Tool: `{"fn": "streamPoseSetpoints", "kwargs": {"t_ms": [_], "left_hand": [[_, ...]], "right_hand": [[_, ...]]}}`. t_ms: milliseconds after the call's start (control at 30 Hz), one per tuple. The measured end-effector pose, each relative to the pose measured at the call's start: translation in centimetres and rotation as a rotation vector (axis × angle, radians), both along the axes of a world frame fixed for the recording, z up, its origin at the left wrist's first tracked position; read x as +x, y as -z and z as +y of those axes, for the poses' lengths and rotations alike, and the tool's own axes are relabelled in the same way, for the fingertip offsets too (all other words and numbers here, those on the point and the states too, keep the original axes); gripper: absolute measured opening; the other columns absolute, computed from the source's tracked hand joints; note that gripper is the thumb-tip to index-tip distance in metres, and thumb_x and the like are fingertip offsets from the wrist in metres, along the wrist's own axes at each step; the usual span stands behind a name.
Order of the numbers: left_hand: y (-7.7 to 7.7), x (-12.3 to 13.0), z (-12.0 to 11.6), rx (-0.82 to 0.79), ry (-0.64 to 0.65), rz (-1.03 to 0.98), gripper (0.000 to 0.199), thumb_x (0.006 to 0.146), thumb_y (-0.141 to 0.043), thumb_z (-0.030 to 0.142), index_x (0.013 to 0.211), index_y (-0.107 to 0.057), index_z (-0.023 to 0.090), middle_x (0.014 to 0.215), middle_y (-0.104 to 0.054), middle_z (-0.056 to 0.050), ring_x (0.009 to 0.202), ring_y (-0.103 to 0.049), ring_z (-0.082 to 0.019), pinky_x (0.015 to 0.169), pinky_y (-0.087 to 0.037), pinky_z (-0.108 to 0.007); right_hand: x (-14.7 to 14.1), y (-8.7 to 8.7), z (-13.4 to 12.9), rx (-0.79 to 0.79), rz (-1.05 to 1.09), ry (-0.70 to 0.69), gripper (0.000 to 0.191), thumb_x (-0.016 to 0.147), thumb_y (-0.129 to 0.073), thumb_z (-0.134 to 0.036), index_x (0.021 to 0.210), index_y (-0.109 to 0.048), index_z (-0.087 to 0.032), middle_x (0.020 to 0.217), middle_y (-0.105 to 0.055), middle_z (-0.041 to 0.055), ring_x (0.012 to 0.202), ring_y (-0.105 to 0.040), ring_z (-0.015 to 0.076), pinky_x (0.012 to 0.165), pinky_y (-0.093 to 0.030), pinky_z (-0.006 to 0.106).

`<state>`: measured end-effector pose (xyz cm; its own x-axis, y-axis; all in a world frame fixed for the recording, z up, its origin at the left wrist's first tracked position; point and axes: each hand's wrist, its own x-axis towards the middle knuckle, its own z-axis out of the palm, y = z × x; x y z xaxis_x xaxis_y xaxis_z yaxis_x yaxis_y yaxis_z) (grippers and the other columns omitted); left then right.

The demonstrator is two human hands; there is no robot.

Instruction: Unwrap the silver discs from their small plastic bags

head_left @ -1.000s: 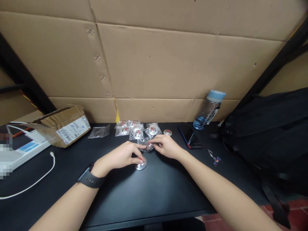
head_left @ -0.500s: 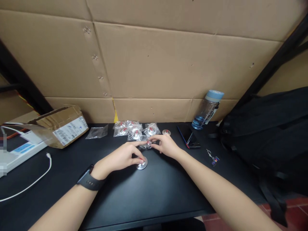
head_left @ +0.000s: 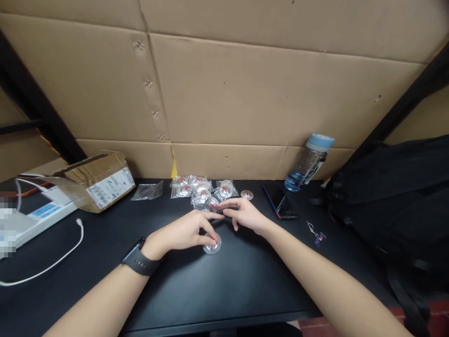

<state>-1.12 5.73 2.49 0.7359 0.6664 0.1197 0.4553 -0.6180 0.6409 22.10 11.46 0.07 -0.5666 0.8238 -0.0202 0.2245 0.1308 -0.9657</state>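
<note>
My left hand pinches the red middle of a round silver disc that lies on the black tabletop. Its index finger stretches out toward my right hand, whose fingers are extended and partly spread. The two hands meet or nearly touch at the fingertips. Just beyond the right fingertips lies a silver disc in clear wrap, partly covered by the fingers. Several more bagged discs with red middles are grouped behind it. Another bagged disc and a disc without visible wrapping sit to the right.
At left are an opened cardboard box, a white power strip, a white cable and a flat clear bag. At right are a phone, a keychain, a water bottle and a black backpack.
My right fingers have come off the wrapped disc they were touching and straightened. My left hand still pinches its disc. The whole view has shifted slightly.
</note>
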Motion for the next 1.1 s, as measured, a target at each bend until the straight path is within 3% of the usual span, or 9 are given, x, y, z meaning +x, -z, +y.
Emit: {"fn": "streamPoseSetpoints", "kwargs": {"t_ms": [100,233,400,533,633,700,833,933,1100], "left_hand": [[-0.6,-0.5,0.2,0.024,0.003,-0.009,0.014,0.093,-0.072,0.035,0.101,-0.083,0.03,0.114,-0.077,-0.005,0.105,-0.072,-0.023,0.096,-0.05,-0.03],[-2.1,-2.8,0.6,0.081,-0.151,0.052,0.018,0.095,-0.067,0.031,0.088,-0.082,0.025,0.083,-0.079,-0.002,0.075,-0.073,-0.019,0.075,-0.052,-0.026],[-2.6,-6.7,1.6,0.28,-0.584,0.197,0.02,0.092,-0.065,0.032,0.077,-0.078,0.027,0.073,-0.076,-0.001,0.067,-0.07,-0.023,0.063,-0.045,-0.029],[-0.9,-7.8,2.4,0.385,-0.762,0.312,0.016,0.09,-0.063,0.032,0.084,-0.077,0.027,0.081,-0.076,-0.006,0.075,-0.07,-0.029,0.063,-0.045,-0.032],[-0.1,-6.5,2.6,0.476,-0.722,0.285,0.015,0.09,-0.062,0.029,0.096,-0.075,0.024,0.098,-0.074,-0.01,0.089,-0.069,-0.031,0.074,-0.051,-0.037],[0.2,-4.9,2.3,0.491,-0.587,0.198,0.018,0.091,-0.06,0.027,0.104,-0.072,0.023,0.106,-0.071,-0.01,0.097,-0.067,-0.03,0.086,-0.052,-0.039],[0.8,-1.4,1.1,0.401,-0.305,0.074,0.03,0.094,-0.059,0.024,0.124,-0.063,0.024,0.124,-0.064,-0.01,0.117,-0.06,-0.029,0.103,-0.048,-0.041],[1.5,0.2,0.4,0.395,-0.283,0.096,0.042,0.093,-0.063,0.026,0.134,-0.056,0.024,0.132,-0.06,-0.012,0.124,-0.056,-0.032,0.105,-0.046,-0.045],[1.5,0.7,0.0,0.336,-0.298,0.118,0.047,0.087,-0.072,0.036,0.129,-0.055,0.024,0.127,-0.063,-0.012,0.115,-0.061,-0.034,0.095,-0.049,-0.044]], "right_hand": [[0.4,-0.2,0.2,0.085,-0.07,-0.069,0.025,0.089,-0.062,-0.02,0.112,-0.072,-0.015,0.118,-0.074,0.0115,0.043,-0.061,0.007,0.041,-0.047,0.02],[1.2,-0.8,0.1,0.424,-0.24,-0.133,0.024,0.084,-0.065,-0.011,0.105,-0.076,-0.017,0.103,-0.078,0.0068,0.054,-0.062,0.0082,0.054,-0.047,0.019],[1.6,-1.6,0.0,0.458,-0.287,-0.225,0.022,0.087,-0.064,-0.013,0.104,-0.076,-0.017,0.083,-0.077,0.0019,0.053,-0.057,0.0089,0.055,-0.043,0.02],[1.7,-1.6,0.2,0.659,-0.318,-0.073,0.02,0.083,-0.061,-0.009,0.097,-0.073,-0.018,0.087,-0.072,0.0013,0.059,-0.055,0.0101,0.062,-0.043,0.022],[2.0,-1.5,0.3,0.821,-0.412,0.037,0.041,0.077,-0.061,-0.003,0.113,-0.067,-0.022,0.115,-0.066,0.0056,0.077,-0.06,0.0138,0.077,-0.047,0.027],[2.4,-1.5,0.4,0.83,-0.468,0.059,0.055,0.074,-0.058,0.0,0.124,-0.061,-0.024,0.126,-0.062,0.0077,0.088,-0.062,0.0171,0.082,-0.047,0.029],[2.7,-1.1,1.1,0.811,-0.473,0.027,0.053,0.078,-0.062,-0.002,0.127,-0.059,-0.025,0.122,-0.068,0.0069,0.109,-0.063,0.0233,0.091,-0.047,0.034],[2.5,-0.7,1.5,0.71,-0.419,-0.032,0.04,0.081,-0.068,-0.006,0.117,-0.064,-0.023,0.104,-0.074,0.0033,0.096,-0.068,0.0203,0.086,-0.048,0.032],[1.9,-1.2,0.7,0.249,-0.189,-0.324,0.042,0.087,-0.068,-0.019,0.126,-0.053,-0.022,0.103,-0.075,0.0028,0.055,-0.061,0.0086,0.057,-0.048,0.022]]}}
